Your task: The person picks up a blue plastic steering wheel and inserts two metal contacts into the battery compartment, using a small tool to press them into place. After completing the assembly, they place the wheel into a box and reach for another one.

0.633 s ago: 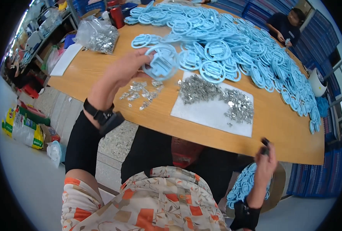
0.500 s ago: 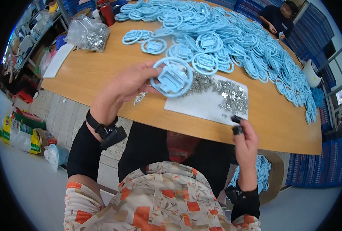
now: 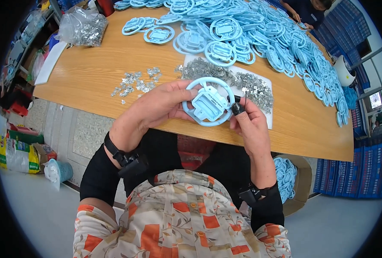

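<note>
Just over the table's near edge, my left hand [image 3: 174,101] grips a light-blue plastic toy steering wheel [image 3: 210,106] by its left rim. Its hollow, box-shaped centre faces up. My right hand [image 3: 249,122], with black covers on the thumb and index finger, is closed at the wheel's right rim. Whatever its fingertips pinch is too small to make out. Beyond the wheel, heaps of small shiny metal pieces [image 3: 253,88] lie on a white board [image 3: 267,120]. More loose metal pieces [image 3: 133,84] are scattered on the wood left of the board.
A large pile of blue wheels [image 3: 259,32] covers the table's far and right side. At the far left sits a clear bag of metal pieces [image 3: 83,28]. A cardboard box [image 3: 302,185] of blue parts stands below, right. Another person [image 3: 309,13] works across the table.
My left hand has brought the wheel nearer and to the right, uncovering the scattered metal pieces. My right hand has moved left and up to the wheel's rim. The view has shifted slightly.
</note>
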The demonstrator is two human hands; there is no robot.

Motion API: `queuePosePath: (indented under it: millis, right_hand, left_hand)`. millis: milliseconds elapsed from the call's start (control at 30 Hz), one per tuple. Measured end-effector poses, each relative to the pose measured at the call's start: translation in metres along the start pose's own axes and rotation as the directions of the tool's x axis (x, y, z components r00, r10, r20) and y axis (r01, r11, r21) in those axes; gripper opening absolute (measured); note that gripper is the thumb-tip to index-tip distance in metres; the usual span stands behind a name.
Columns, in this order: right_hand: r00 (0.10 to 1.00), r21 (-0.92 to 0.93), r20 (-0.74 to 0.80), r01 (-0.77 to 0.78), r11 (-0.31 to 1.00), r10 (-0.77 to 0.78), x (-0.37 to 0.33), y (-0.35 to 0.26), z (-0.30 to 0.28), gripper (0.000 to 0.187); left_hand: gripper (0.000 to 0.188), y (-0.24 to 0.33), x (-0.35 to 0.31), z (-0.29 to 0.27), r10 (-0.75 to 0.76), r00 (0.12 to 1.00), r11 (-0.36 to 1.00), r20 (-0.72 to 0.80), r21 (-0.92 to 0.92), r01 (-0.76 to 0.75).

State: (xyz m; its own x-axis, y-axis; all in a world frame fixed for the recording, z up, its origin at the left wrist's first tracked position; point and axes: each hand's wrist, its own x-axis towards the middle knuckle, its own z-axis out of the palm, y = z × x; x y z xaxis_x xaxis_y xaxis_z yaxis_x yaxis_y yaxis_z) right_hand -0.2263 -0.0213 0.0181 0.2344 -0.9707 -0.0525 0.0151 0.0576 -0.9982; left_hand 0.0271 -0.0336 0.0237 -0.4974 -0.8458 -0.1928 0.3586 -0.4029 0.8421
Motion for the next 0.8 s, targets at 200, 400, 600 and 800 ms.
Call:
queuePosePath:
  millis: [200, 400, 600, 800]
  right_hand:
    - [0.995, 0.153, 0.003, -0.102, 0.983, 0.103, -0.008, 0.01, -0.004, 0.015]
    - [0.977, 0.251, 0.009, -0.211, 0.945, 0.215, -0.01, 0.022, -0.012, 0.014]
    - [0.983, 0.312, 0.038, -0.185, 0.932, 0.182, -0.008, 0.028, -0.01, 0.015]
    - [0.964, 0.197, 0.136, -0.254, 0.947, 0.23, -0.015, 0.029, -0.016, 0.015]
  left_hand:
    - [0.036, -0.017, -0.004, 0.009, -0.032, 0.999, 0.997, -0.032, -0.069, 0.03]
    - [0.042, -0.038, -0.008, 0.013, -0.057, 0.997, 0.992, -0.059, -0.116, 0.049]
    - [0.037, -0.045, -0.008, 0.013, -0.04, 0.992, 0.983, -0.12, -0.183, 0.017]
    - [0.041, -0.034, -0.015, 0.009, 0.005, 0.992, 0.996, -0.129, -0.088, -0.016]
